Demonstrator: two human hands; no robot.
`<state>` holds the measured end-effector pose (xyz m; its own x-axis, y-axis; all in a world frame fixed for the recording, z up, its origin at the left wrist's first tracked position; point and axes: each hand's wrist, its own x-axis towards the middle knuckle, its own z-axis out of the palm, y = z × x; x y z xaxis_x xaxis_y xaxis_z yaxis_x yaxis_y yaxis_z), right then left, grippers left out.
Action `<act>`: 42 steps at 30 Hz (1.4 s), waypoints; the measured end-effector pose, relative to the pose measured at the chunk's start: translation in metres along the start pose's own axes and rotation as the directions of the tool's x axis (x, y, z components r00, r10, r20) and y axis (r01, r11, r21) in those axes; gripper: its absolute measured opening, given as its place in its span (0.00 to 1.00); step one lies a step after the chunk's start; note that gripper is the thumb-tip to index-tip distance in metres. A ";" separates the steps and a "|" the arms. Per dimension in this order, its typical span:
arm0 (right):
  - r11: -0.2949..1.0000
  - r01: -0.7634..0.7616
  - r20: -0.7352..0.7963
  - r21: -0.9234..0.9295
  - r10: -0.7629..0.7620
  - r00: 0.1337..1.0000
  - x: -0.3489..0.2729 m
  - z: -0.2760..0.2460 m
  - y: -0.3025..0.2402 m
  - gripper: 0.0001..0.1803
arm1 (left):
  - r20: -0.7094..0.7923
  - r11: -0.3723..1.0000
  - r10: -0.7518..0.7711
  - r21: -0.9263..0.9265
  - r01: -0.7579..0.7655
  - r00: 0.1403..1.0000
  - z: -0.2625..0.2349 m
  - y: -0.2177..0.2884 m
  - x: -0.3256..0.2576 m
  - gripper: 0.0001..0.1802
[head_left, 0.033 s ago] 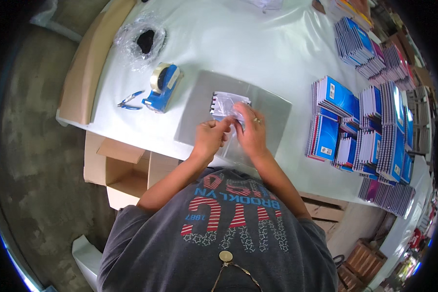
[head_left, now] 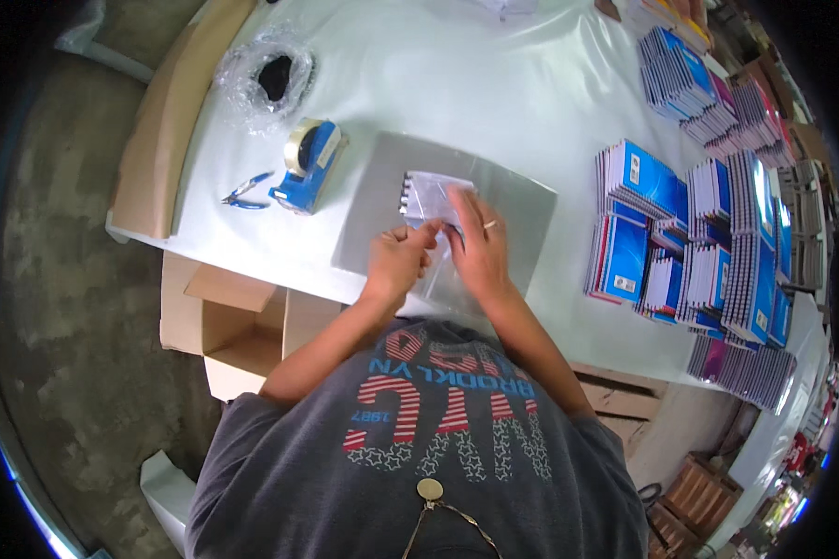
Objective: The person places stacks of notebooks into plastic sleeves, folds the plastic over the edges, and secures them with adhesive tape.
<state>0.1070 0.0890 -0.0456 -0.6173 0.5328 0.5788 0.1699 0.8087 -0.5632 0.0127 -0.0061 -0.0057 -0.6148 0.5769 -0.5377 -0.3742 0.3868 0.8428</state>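
A small notebook with a pale cover and black spiral binding on its left edge lies in shiny clear plastic film. It is over a stack of greyish clear plastic sheets on the white table. My right hand, wearing a ring, grips the notebook's right part, fingers on top and thumb at the near edge. My left hand is closed in a pinch at the near edge, its fingertips against the right thumb. It seems to pinch the film, though the fingers hide most of it.
A blue tape dispenser and blue-handled pliers sit left of the sheets, with crumpled clear wrap beyond. Stacks of blue spiral notebooks fill the right side. An open cardboard box stands below the table's left edge.
The whole view has shifted very slightly. My right fingers look a little straighter on the notebook; my left hand keeps its pinch.
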 end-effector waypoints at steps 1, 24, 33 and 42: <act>1.000 -0.007 -0.005 -0.004 0.007 1.000 0.001 -0.002 0.000 0.32 | -0.017 0.999 0.049 0.006 -0.049 0.999 0.000 0.000 0.001 0.22; 0.953 -0.277 0.411 -0.120 0.301 0.861 0.039 -0.088 -0.030 0.34 | 0.793 0.316 0.265 0.466 -0.827 0.548 -0.047 0.024 0.073 0.39; 0.851 -0.409 0.192 -0.329 0.484 0.854 -0.090 -0.224 -0.063 0.38 | 1.000 0.020 -0.003 0.006 -1.000 0.006 0.118 0.073 -0.055 0.32; 0.111 -0.711 -0.399 -0.695 0.763 0.509 -0.173 -0.405 -0.017 0.29 | 0.983 0.127 0.173 0.031 -0.991 0.053 0.177 0.058 -0.071 0.30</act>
<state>0.5218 0.0841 0.1031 0.1215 0.9875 0.1006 0.9912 -0.1155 -0.0643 0.1575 0.1025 0.0777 0.5853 0.8051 0.0962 0.5834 -0.5006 0.6396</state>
